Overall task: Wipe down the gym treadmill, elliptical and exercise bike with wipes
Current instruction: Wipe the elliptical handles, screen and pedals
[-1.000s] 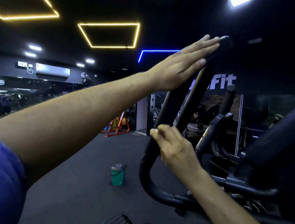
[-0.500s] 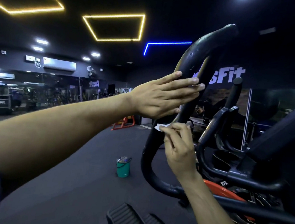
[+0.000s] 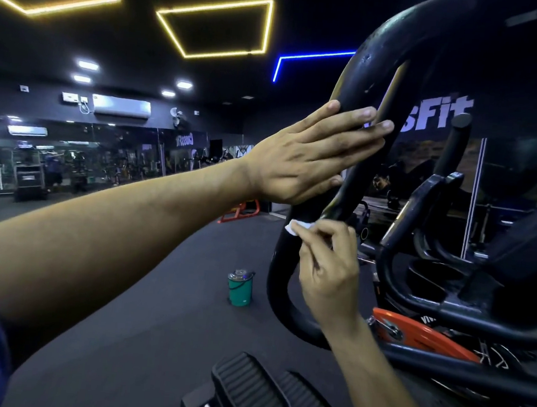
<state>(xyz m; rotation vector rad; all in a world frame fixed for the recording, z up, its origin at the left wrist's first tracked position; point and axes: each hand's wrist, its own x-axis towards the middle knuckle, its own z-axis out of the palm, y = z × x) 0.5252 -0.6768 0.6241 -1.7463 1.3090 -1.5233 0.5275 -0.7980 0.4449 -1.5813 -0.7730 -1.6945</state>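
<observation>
While the left hand (image 3: 309, 161) is lying flat, fingers straight and close together, on the black handlebar (image 3: 363, 79), the right hand (image 3: 326, 265) is pinching a white wipe (image 3: 297, 227) against it.

Scuffed, perhaps rubber-coated handlebar (image 3: 363, 82)

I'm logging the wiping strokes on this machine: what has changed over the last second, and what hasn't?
The left hand, fingers flat, slid from the handlebar's top end down to its middle. The right hand shifted slightly on the lower bar, and the white wipe it pinches against the bar now shows; a second ago it was hidden. The green can on the floor stayed put.
</observation>
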